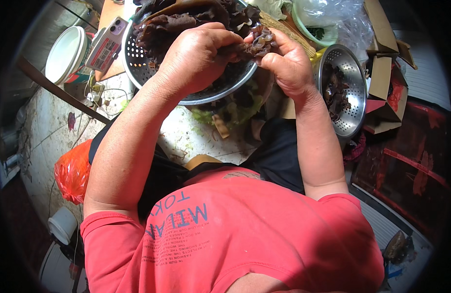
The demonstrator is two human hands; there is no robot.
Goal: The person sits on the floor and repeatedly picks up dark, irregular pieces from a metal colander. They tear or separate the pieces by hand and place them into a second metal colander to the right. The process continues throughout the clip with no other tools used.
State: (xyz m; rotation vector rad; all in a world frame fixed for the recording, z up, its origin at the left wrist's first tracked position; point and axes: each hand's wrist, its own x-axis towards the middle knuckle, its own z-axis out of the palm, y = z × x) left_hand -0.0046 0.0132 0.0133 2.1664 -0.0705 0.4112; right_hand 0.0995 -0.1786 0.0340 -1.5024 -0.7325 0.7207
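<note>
Both my hands meet over the near right rim of a large metal colander (223, 89). It is heaped with dark, wet wood ear fungus (181, 25). Between my hands is a crumpled brown clump of the fungus (260, 44). My left hand (198, 55) grips its left end, palm down, so part of the clump is hidden under the fingers. My right hand (289, 66) pinches its right end between thumb and fingers. A smaller perforated metal colander (352, 108) with dark fungus pieces (333, 91) stands to the right of my right forearm.
Vegetable scraps (229, 113) lie beneath the large colander. A smartphone (117, 27) and a white-lidded bucket (64, 55) stand left. A cardboard box (381, 78), a pale green bowl (297, 18) and clear plastic (352, 18) are at right. A red plastic bag (73, 174) sits beside my left leg.
</note>
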